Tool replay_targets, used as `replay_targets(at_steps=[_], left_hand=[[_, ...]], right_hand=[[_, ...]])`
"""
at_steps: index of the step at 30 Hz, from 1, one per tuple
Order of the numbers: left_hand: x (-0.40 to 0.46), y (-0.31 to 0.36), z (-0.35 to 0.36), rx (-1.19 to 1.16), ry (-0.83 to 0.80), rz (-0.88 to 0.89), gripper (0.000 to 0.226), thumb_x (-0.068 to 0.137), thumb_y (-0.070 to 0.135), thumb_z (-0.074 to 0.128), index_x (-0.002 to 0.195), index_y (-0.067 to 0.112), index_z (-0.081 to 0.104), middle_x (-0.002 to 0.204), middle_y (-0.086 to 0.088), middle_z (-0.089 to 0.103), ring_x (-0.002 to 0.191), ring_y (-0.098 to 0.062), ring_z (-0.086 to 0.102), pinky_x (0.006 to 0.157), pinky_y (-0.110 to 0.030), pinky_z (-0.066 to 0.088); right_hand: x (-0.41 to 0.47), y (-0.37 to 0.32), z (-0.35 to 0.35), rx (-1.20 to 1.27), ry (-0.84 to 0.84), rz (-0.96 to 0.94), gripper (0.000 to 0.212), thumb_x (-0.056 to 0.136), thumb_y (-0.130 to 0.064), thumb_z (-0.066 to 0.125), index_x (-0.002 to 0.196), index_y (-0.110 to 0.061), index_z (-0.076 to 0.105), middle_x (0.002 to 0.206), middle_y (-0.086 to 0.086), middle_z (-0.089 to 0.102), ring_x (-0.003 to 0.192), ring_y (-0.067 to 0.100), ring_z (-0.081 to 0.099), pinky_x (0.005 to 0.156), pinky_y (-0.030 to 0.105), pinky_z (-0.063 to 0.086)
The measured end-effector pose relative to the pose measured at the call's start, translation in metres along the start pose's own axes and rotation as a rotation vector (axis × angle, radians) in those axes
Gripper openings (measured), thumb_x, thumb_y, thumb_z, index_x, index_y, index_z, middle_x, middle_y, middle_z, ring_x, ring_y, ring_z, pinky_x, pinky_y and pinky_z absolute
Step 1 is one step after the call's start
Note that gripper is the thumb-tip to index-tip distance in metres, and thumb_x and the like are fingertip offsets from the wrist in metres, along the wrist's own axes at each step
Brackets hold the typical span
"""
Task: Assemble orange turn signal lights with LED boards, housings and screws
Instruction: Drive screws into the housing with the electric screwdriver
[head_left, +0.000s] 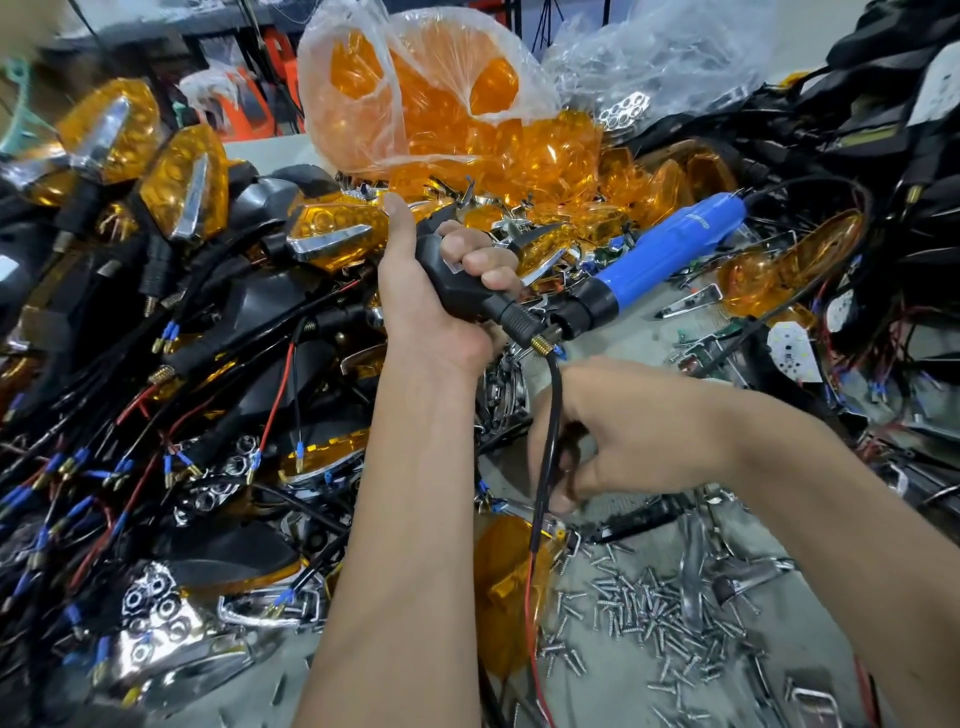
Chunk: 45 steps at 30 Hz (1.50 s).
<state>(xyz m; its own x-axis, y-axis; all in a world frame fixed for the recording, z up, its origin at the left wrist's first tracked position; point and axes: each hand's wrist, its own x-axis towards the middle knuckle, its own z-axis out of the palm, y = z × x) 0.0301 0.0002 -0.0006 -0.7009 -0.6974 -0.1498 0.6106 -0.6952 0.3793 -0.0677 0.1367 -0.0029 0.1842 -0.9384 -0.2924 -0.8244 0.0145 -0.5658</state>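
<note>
Heaps of finished orange turn signal lights (182, 182) with black stems and red and black wires cover the left half of the bench, the largest mass in view. Behind them a clear plastic bag (415, 88) bulges with loose orange lenses, and more lenses spill out below it. At the far right lies a dark tangle of black housings (893, 104) and cables, with white LED boards (792, 353) at its foot. A blue electric screwdriver (670, 249) lies on its side across the middle, its black nose just beside the raised left hand. The left hand (441, 280) grips a black signal housing (457, 280), fingers curled round its body, thumb up; the threaded brass stem end points down to the right. From that stem a black cable (550, 436) hangs down and passes through the right hand (613, 441), whose thumb and fingers pinch it. Below the right hand a scatter of small silver screws (665, 623) lies on the grey bench top (613, 691), beside a loose orange lens (506, 587)
</note>
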Motion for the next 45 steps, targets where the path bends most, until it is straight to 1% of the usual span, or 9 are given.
replay_targets(at_steps=[5, 8, 13, 17, 24, 27, 31, 35, 45], left_hand=[[-0.001, -0.002, -0.002, -0.033, -0.018, -0.040, 0.045, 0.103, 0.030, 0.044, 0.061, 0.016, 0.054, 0.053, 0.009, 0.048, 0.044, -0.009, 0.041, 0.039, -0.020, 0.039], [-0.002, -0.003, -0.001, -0.023, -0.059, -0.056, 0.044, 0.102, 0.027, 0.040, 0.062, 0.016, 0.053, 0.053, 0.009, 0.047, 0.044, -0.009, 0.040, 0.039, -0.020, 0.039], [-0.003, -0.008, -0.001, 0.096, -0.071, -0.107, 0.032, 0.099, 0.025, 0.037, 0.069, 0.018, 0.045, 0.050, 0.008, 0.045, 0.042, -0.010, 0.040, 0.038, -0.020, 0.039], [-0.003, -0.016, 0.002, 0.254, -0.153, -0.227, 0.019, 0.093, 0.028, 0.038, 0.076, 0.020, 0.041, 0.049, 0.009, 0.045, 0.040, -0.009, 0.041, 0.038, -0.019, 0.038], [-0.001, -0.017, 0.003, 0.470, -0.191, -0.303, 0.047, 0.101, 0.052, 0.040, 0.095, 0.007, 0.054, 0.069, -0.006, 0.051, 0.039, -0.010, 0.045, 0.035, -0.018, 0.037], [0.000, -0.019, 0.003, 0.563, -0.191, -0.297, 0.075, 0.098, 0.075, 0.037, 0.081, 0.007, 0.063, 0.065, -0.004, 0.052, 0.039, -0.011, 0.046, 0.035, -0.018, 0.036], [0.001, -0.021, 0.002, 0.632, -0.150, -0.269, 0.079, 0.093, 0.082, 0.040, 0.084, 0.006, 0.057, 0.063, -0.005, 0.051, 0.039, -0.013, 0.046, 0.037, -0.019, 0.037], [0.002, -0.021, 0.002, 0.662, -0.144, -0.269, 0.082, 0.093, 0.084, 0.037, 0.088, 0.005, 0.059, 0.067, -0.008, 0.055, 0.041, -0.013, 0.045, 0.039, -0.020, 0.037], [0.003, -0.023, 0.000, 0.711, -0.160, -0.260, 0.086, 0.095, 0.082, 0.036, 0.084, 0.004, 0.070, 0.063, -0.004, 0.065, 0.040, -0.010, 0.047, 0.037, -0.021, 0.039]], right_hand=[[0.000, 0.004, 0.001, 0.044, -0.003, 0.003, 0.015, 0.088, 0.001, 0.072, 0.092, -0.012, 0.077, 0.086, -0.002, 0.075, 0.077, 0.003, 0.068, 0.071, 0.017, 0.052], [-0.011, 0.018, -0.016, 0.125, 0.105, -0.024, 0.008, 0.093, -0.013, 0.075, 0.089, -0.020, 0.073, 0.077, -0.016, 0.069, 0.067, -0.010, 0.061, 0.062, 0.005, 0.043], [-0.025, 0.049, -0.053, 0.374, 0.450, -0.127, 0.006, 0.088, -0.026, 0.077, 0.084, -0.025, 0.073, 0.075, -0.003, 0.070, 0.063, 0.007, 0.059, 0.061, 0.021, 0.051], [-0.006, 0.050, -0.068, 0.539, 0.670, -0.242, 0.004, 0.087, -0.024, 0.079, 0.084, -0.022, 0.078, 0.071, 0.004, 0.070, 0.062, 0.015, 0.060, 0.060, 0.019, 0.052], [0.007, 0.050, -0.074, 0.534, 0.621, -0.343, 0.014, 0.087, -0.004, 0.080, 0.092, -0.017, 0.082, 0.085, 0.007, 0.078, 0.075, 0.016, 0.073, 0.069, 0.022, 0.057], [0.010, 0.049, -0.070, 0.555, 0.621, -0.333, 0.008, 0.085, -0.004, 0.081, 0.092, -0.008, 0.079, 0.081, 0.015, 0.077, 0.073, 0.023, 0.074, 0.066, 0.027, 0.057], [0.013, 0.045, -0.065, 0.547, 0.652, -0.284, 0.005, 0.085, -0.004, 0.081, 0.089, -0.008, 0.080, 0.079, 0.019, 0.075, 0.069, 0.033, 0.068, 0.073, 0.045, 0.058], [0.013, 0.045, -0.065, 0.513, 0.657, -0.243, 0.004, 0.086, -0.009, 0.082, 0.090, -0.010, 0.082, 0.079, 0.015, 0.076, 0.078, 0.048, 0.067, 0.076, 0.051, 0.060], [0.022, 0.045, -0.057, 0.635, 0.660, -0.222, 0.009, 0.081, -0.009, 0.085, 0.077, -0.008, 0.077, 0.077, 0.024, 0.071, 0.064, 0.024, 0.064, 0.061, 0.027, 0.052]])
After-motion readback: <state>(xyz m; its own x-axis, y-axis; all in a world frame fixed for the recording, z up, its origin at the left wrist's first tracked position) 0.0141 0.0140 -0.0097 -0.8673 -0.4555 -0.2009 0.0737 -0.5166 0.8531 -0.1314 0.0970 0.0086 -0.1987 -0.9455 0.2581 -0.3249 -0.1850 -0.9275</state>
